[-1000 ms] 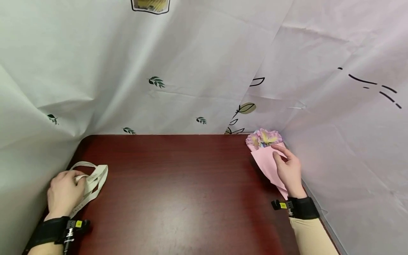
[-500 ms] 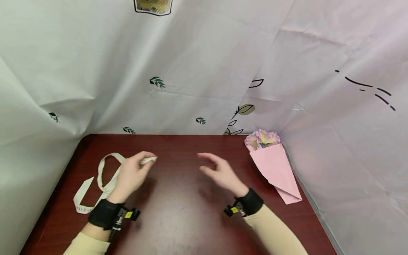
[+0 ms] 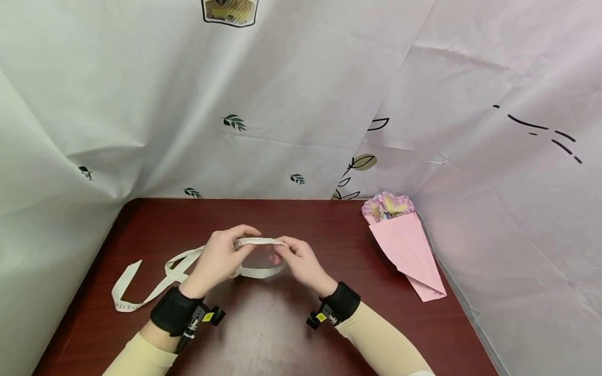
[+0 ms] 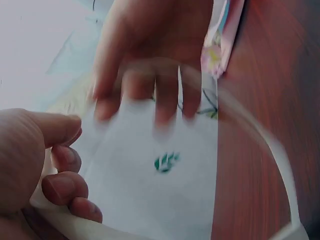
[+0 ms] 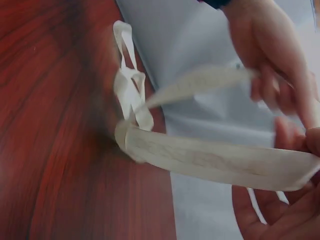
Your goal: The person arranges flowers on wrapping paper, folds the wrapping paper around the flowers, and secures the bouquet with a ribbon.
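Observation:
A cream ribbon [image 3: 257, 241] with printed lettering stretches between my two hands above the middle of the table. My left hand [image 3: 217, 261] holds it between thumb and fingers. On the other side, my right hand [image 3: 304, 265] pinches the ribbon near its end. A lower loop of it hangs between the hands, and the rest lies in loose curves on the table at the left. In the right wrist view the ribbon [image 5: 200, 160] runs broad and flat to the right hand's fingertips. Blur softens the right hand [image 4: 160, 35] in the left wrist view.
A bouquet of pink and yellow flowers [image 3: 388, 205] in pink wrapping paper [image 3: 408, 250] lies at the table's right edge. The dark red-brown table [image 3: 263, 324] meets white fabric walls [image 3: 291, 94] at the back and both sides.
My right hand has left the bouquet and moved left to pinch the ribbon. My left hand has lifted the ribbon from the left side and brought it to the middle.

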### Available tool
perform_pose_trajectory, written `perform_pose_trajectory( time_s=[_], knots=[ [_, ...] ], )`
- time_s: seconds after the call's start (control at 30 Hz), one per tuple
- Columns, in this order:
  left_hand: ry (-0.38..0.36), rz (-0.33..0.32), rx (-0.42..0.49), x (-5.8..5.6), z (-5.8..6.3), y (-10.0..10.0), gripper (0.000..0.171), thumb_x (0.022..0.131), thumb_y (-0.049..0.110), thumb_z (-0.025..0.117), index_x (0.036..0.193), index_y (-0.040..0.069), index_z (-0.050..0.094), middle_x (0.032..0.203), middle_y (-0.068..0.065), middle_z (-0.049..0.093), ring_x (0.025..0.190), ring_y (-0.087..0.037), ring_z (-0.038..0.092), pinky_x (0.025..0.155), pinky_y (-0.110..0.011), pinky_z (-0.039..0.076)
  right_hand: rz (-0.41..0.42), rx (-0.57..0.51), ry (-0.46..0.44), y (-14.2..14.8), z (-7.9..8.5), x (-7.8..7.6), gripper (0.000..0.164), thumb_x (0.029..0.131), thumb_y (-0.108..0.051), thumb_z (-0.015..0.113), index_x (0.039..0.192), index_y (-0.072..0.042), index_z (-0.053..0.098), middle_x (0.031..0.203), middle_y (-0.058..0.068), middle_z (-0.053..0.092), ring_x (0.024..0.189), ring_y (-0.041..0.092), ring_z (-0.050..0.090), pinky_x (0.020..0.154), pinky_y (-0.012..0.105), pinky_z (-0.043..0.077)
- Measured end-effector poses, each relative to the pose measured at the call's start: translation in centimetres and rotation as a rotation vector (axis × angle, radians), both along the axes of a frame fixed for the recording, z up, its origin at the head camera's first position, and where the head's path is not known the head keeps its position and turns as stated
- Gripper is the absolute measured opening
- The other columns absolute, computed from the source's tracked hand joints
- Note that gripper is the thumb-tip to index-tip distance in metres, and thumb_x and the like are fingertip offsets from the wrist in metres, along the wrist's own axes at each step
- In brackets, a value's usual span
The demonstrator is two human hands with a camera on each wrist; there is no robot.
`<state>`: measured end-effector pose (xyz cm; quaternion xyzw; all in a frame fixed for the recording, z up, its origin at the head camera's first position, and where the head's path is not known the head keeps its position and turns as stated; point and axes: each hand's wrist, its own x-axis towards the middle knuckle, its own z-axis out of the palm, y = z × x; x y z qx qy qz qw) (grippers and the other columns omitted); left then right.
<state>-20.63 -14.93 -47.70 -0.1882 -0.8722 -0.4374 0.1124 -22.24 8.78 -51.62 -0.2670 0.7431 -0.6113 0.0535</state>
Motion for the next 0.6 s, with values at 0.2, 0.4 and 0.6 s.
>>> perform_pose_trajectory(
  time_s=[0.2,0.4,0.6],
  knots=[
    [-0.025,0.025,-0.044,-0.3,-0.7,-3.4,0.008,0.1,0.021,0.079,0.107,0.024,0.078,0.065,0.013,0.056,0.049,-0.006,0.034,0.052,-0.029,0.033,-0.146,-0.082,-0.103,4.0,0.0,-0.4,0.034,0.116,-0.017,0.049,0.119,0.01,0.069,0.07,0.002,0.05,0.055,0.015,0.046,0.057,0.026,0.047],
    [-0.016,0.052,-0.077,-0.2,-0.6,-7.1,0.005,0.102,0.029,0.077,0.103,0.025,0.078,0.07,0.011,0.059,0.058,-0.008,0.045,0.057,-0.028,0.037,-0.38,-0.054,-0.098,8.9,0.3,-0.8,0.03,0.114,-0.018,0.053,0.1,0.005,0.066,0.065,-0.006,0.038,0.054,0.008,0.034,0.051,0.022,0.027],
    [-0.062,0.124,-0.091,0.2,0.1,-9.6,0.004,0.104,0.027,0.075,0.106,0.026,0.079,0.08,0.009,0.069,0.066,-0.012,0.052,0.063,-0.027,0.04,-0.561,0.023,-0.053,13.7,0.5,-1.6,0.023,0.109,-0.015,0.063,0.094,0.002,0.067,0.068,-0.002,0.044,0.058,0.011,0.037,0.057,0.024,0.03]
  ],
)
